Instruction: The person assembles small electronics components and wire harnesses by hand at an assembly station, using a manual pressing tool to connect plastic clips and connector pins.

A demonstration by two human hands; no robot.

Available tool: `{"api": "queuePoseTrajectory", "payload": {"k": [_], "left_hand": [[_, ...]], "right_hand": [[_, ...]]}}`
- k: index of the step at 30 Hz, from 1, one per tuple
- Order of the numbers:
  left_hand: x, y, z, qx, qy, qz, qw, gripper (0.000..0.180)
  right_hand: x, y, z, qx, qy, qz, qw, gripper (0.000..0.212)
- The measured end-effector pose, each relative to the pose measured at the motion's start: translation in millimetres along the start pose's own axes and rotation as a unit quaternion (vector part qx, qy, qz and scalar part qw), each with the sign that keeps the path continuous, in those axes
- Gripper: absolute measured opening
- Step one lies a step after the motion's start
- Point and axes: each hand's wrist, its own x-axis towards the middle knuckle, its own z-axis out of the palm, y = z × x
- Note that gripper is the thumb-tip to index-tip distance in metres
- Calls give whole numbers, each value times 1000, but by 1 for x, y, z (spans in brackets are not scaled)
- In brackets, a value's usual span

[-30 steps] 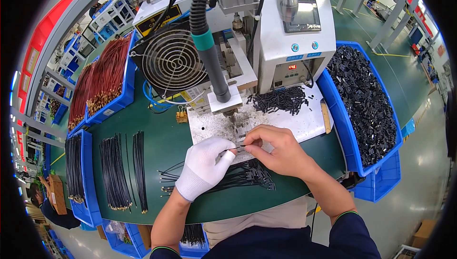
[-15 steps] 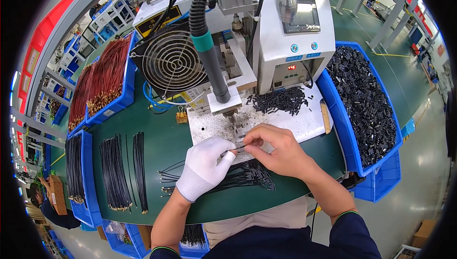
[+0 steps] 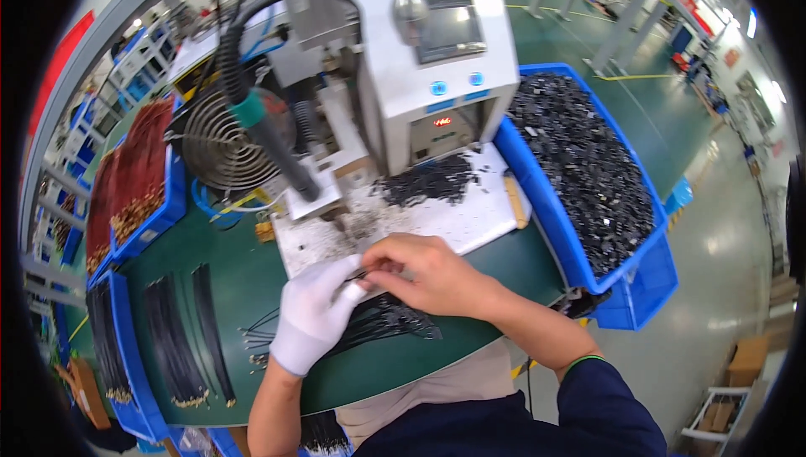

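My left hand (image 3: 312, 316), in a white glove, and my bare right hand (image 3: 432, 274) meet at the front edge of the machine's white base plate (image 3: 457, 230). Both are closed, pinching a thin black cable (image 3: 358, 275) between their fingertips. Most of that cable is hidden behind the fingers. Below the hands, a bunch of black cables (image 3: 369, 324) with small black housings at their right ends lies on the green table. Beyond my fingertips stands the soldering head (image 3: 290, 171), with loose black sleeves (image 3: 430, 181) piled to its right on the plate.
A blue bin of small black parts (image 3: 588, 171) stands at the right. To the left are rows of black cables (image 3: 174, 339), a blue tray of cables (image 3: 126, 331) and a bin of red cables (image 3: 138, 180). A round fan guard (image 3: 235, 139) sits beside the white machine (image 3: 420, 96).
The whole view has swung, so the bench sits farther left and slightly tilted in the picture. My hands are closer together, and less of the cable shows between them.
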Motion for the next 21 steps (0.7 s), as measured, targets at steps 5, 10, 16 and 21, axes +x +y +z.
{"api": "queuePoseTrajectory", "payload": {"k": [5, 10, 16, 21], "left_hand": [[0, -2, 2, -20, 24, 18, 999, 18], [-11, -7, -8, -21, 25, -37, 999, 17], [-7, 1, -10, -49, 9, -90, 995, 19], [-7, -6, -8, -40, 25, -39, 998, 17]], "right_hand": [[-12, -14, -25, -91, 40, -26, 995, 28], [-41, -36, -124, -413, 153, 35, 897, 22], [-71, -9, -246, -544, 55, 253, 798, 17], [-69, 9, -253, -485, 6, 242, 840, 17]]}}
